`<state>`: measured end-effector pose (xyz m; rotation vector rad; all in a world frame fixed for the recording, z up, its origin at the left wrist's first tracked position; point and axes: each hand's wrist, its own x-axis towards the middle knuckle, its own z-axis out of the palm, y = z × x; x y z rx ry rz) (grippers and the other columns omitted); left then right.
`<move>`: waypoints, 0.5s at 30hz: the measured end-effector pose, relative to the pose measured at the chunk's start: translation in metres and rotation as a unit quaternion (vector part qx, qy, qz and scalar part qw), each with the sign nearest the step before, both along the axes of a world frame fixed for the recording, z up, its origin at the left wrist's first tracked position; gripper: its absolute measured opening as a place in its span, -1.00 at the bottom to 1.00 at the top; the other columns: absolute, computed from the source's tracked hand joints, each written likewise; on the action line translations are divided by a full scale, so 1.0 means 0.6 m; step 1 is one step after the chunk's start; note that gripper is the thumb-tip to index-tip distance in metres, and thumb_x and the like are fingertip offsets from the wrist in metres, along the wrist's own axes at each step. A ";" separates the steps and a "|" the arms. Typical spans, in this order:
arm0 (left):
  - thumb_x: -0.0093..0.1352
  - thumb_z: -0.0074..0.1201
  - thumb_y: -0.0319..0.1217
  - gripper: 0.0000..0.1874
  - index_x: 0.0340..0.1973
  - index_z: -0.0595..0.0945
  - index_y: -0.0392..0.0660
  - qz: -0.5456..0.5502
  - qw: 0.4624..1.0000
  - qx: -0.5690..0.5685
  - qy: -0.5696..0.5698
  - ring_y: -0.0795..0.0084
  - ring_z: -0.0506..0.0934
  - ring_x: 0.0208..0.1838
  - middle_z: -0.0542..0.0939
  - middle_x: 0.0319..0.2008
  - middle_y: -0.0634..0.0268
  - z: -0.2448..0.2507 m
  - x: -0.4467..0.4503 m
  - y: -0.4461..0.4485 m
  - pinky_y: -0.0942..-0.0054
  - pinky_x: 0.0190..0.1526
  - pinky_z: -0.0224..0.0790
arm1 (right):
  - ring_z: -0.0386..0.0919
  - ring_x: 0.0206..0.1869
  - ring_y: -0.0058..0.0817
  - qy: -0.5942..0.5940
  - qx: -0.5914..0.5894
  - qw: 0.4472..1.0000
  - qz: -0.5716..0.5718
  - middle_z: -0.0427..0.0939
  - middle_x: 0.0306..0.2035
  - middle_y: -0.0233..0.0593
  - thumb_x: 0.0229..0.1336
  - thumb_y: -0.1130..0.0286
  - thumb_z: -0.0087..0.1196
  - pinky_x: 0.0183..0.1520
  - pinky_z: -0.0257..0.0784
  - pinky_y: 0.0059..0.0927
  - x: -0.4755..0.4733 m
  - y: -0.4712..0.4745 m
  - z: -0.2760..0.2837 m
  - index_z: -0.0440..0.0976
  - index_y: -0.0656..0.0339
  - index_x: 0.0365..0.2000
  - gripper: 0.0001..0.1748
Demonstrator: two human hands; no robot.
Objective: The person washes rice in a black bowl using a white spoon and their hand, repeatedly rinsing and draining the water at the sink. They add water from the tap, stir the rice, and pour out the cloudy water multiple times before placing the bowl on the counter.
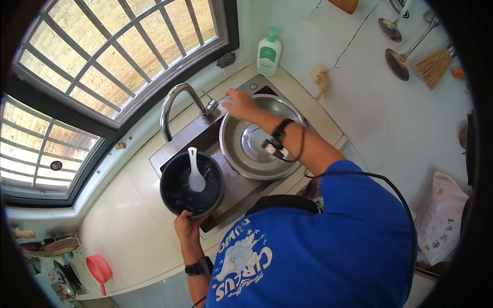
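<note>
My left hand (188,227) grips the near rim of a dark inner pot (167,188), held over the left part of the stainless steel sink (238,184). Rippled water shows in the pot, and a white rice paddle (197,180) leans inside with its handle on the far rim. Close beside the base of the chrome faucet (185,86) is my right hand (240,106), its fingers loosely bent and nothing seen in them. Whether it touches the faucet lever is unclear. Under my right forearm, a large metal basin (246,169) sits in the sink.
A white pump bottle (269,56) stands in the far corner, with a dark scouring pad (226,60) on the window ledge. Ladles (396,63) and a bristle brush (435,67) hang on the right wall. A pink dipper (99,269) lies on the left counter (127,227).
</note>
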<state>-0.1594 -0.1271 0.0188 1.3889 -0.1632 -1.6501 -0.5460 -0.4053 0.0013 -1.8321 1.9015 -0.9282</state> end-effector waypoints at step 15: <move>0.18 -0.04 -0.55 -0.31 0.29 0.40 -0.44 0.139 0.990 -0.034 -0.011 -0.46 0.62 0.12 0.58 0.19 -0.24 0.041 0.151 0.154 -0.65 0.08 0.53 | 0.70 -0.07 0.07 0.198 -0.049 0.948 -0.246 0.72 -0.08 0.04 0.32 0.22 0.26 -0.02 0.60 0.07 -0.418 0.182 0.115 0.41 0.07 0.26 -0.44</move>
